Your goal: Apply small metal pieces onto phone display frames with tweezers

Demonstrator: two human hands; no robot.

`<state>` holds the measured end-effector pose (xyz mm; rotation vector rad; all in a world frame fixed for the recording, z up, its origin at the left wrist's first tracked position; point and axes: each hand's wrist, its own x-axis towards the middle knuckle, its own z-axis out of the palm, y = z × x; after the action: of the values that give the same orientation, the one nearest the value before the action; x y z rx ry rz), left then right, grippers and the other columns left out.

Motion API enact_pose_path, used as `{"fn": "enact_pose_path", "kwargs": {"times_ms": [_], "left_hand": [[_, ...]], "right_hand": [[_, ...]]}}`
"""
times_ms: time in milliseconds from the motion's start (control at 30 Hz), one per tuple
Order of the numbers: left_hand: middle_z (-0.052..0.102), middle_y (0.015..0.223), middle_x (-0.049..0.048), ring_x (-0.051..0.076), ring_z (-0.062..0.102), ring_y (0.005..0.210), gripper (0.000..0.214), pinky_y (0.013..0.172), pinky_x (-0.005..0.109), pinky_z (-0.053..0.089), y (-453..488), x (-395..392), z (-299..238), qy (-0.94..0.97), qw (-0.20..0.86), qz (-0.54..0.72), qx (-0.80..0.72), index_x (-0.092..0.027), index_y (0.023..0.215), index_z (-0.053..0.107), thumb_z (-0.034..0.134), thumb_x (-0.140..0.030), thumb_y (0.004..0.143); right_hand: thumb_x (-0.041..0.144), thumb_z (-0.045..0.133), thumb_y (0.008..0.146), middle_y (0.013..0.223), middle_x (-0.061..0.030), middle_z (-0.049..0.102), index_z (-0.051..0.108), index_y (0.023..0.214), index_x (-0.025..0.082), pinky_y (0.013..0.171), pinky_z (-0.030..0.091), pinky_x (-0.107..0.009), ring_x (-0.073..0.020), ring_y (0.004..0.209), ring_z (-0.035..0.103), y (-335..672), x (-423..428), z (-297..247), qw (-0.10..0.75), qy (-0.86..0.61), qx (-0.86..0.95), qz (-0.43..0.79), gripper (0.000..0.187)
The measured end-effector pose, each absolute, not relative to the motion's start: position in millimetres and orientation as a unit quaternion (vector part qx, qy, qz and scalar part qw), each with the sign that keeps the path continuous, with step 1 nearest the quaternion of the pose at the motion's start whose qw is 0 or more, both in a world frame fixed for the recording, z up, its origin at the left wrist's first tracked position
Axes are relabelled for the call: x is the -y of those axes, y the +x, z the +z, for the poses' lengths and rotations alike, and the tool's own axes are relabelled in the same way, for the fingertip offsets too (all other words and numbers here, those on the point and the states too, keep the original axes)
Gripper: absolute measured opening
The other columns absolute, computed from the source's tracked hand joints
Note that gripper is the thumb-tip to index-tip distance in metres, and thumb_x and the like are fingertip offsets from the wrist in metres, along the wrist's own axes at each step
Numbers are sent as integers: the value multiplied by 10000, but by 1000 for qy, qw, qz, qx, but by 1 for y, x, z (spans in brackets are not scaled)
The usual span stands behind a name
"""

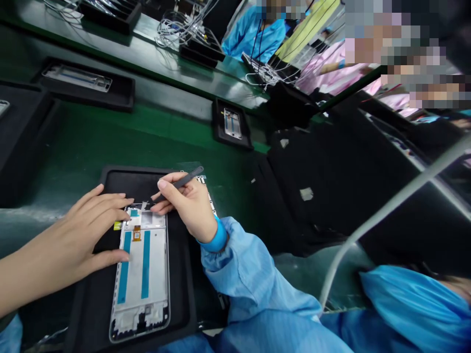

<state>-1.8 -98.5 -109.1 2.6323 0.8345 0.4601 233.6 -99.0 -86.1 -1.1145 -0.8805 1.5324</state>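
Note:
A white phone frame (142, 274) with two blue adhesive strips lies in a black tray (91, 299) in front of me. My left hand (86, 230) rests on the frame's left edge, fingers stretched out and thumb against its side. My right hand (187, 201) is closed round a dark grey pointed tool (180, 184), held like a pen. The tool's tip touches the top end of the frame, near a small orange flex part (137, 234).
The tray sits on a green conveyor belt (121, 132). Two more black trays with frames lie further along (79, 81) (232, 125). Black mats cover the bench to the right (305, 186). Other people in blue and pink coats work across the line, amid white cables (184, 27).

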Motion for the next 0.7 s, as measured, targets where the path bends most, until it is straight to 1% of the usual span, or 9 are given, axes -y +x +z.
{"fn": "enact_pose_path", "kwargs": {"times_ms": [67, 333, 533, 700], "left_hand": [[612, 1348, 59, 275, 490, 1349, 504, 1245, 553, 189, -3, 102, -110, 920, 181, 167, -304, -282, 1223, 530, 617, -622, 861], [624, 1308, 28, 254, 488, 1347, 429, 1253, 543, 169, -4, 104, -109, 911, 205, 176, -311, -291, 1215, 543, 602, -569, 894], [614, 1310, 35, 249, 503, 1329, 434, 1246, 526, 189, -3, 102, -109, 918, 187, 189, -294, -270, 1208, 556, 608, -561, 890], [619, 1297, 51, 249, 512, 1313, 422, 1242, 515, 195, -1, 102, -107, 924, 168, 193, -286, -252, 1218, 555, 589, -538, 909]], "right_hand": [[430, 783, 751, 665, 37, 697, 604, 871, 183, 479, 574, -154, -102, 505, 701, 232, 98, -87, 481, -470, 378, 635, 328], [402, 739, 799, 645, 48, 644, 589, 895, 185, 483, 562, -160, -106, 526, 700, 226, 98, -86, 423, -534, 448, 579, 281], [444, 742, 790, 669, 39, 648, 586, 908, 185, 496, 559, -187, -125, 552, 711, 225, 98, -86, 409, -547, 468, 560, 325], [448, 714, 814, 693, 35, 662, 591, 918, 194, 506, 554, -196, -127, 557, 715, 224, 101, -89, 415, -553, 491, 529, 301]]}}
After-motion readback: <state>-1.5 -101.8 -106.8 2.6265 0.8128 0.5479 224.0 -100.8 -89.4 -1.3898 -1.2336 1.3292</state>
